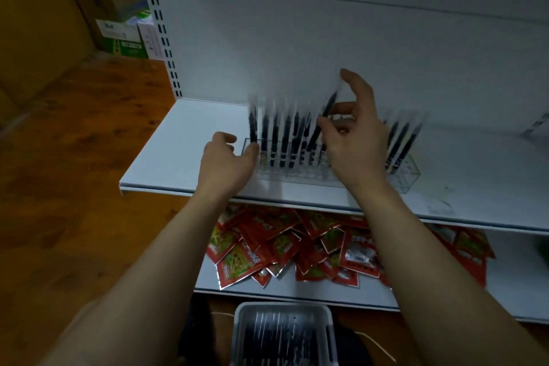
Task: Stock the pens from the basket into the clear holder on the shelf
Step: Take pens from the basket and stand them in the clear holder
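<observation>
A clear holder [407, 175] stands on the white shelf [178, 140], with several black pens in clear sleeves upright in it. My left hand [228, 160] rests at the holder's left end, thumb and fingers curled against the leftmost pen [253, 125]. My right hand [353, 134] is raised over the middle of the holder and pinches a tilted pen [328, 107] between thumb and fingertips, its other fingers spread upward. The grey basket [282, 336] with more pens lies on the floor below, at the bottom centre.
Red snack packets [282, 244] lie heaped on the lower shelf [520, 282]. A slotted upright [162, 27] borders the shelf on the left, with boxes [124, 36] behind it. Wooden floor [74, 157] stretches to the left.
</observation>
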Tool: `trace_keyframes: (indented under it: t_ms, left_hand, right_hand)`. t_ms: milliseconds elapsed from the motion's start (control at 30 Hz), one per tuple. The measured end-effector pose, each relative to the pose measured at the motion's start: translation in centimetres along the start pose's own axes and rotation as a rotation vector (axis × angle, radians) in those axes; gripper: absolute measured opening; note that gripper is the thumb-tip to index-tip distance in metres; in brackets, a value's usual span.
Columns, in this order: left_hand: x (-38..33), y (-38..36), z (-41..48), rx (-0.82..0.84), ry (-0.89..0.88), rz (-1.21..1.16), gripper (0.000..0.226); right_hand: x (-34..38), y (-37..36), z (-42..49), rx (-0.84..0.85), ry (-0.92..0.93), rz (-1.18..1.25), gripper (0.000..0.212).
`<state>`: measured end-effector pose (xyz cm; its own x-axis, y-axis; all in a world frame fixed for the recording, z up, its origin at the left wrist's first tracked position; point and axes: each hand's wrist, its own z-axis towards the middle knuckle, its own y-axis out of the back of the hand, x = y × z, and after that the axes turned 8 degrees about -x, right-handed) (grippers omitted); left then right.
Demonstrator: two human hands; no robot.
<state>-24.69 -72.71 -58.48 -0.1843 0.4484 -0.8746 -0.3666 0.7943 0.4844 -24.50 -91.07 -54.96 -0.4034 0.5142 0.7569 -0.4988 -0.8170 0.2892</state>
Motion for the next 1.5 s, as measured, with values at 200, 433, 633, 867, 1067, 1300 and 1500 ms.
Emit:
trace_keyframes:
  t_ms: [200,433,633,867,1067,1300,1500]
  left_hand:
    - [0.4,-0.5,1.4,0.016,0.033,-0.011,0.051]
    - [0.4,-0.8,1.9,0.073,0.043,0.011,0.048]
    - [0.3,-0.8,1.6,0.044,0.028,0.03,0.054]
    - [0.7,0.6,-1.2,-0.023,0.007,0.02,0.056]
    - [2.2,1.8,-6.8,0.059,0.009,-0.015,0.04]
    - [7.3,0.1,-11.6,0.363,0.02,0.132,0.017]
    - [12.6,-1.8,-15.4,0.51,0.132,0.222,0.019]
  right_hand:
    - [-1.5,-1.2,0.3,0.073,0.043,-0.015,0.066]
    - [-2.6,-1.2,-0.5,0.176,0.155,-0.216,0.048]
    - [-2.4,0.3,-1.3,0.258,0.061,-0.244,0.069]
    - [-1.6,2.5,-4.5,0.289,-0.061,-0.178,0.055]
    - [-1.3,3.5,-8.9,0.511,-0.161,-0.276,0.03]
    - [-2.8,3.2,-14.6,0.855,-0.194,-0.481,0.032]
    - [-6.3,2.8,-20.0,1.109,-0.377,-0.554,0.048]
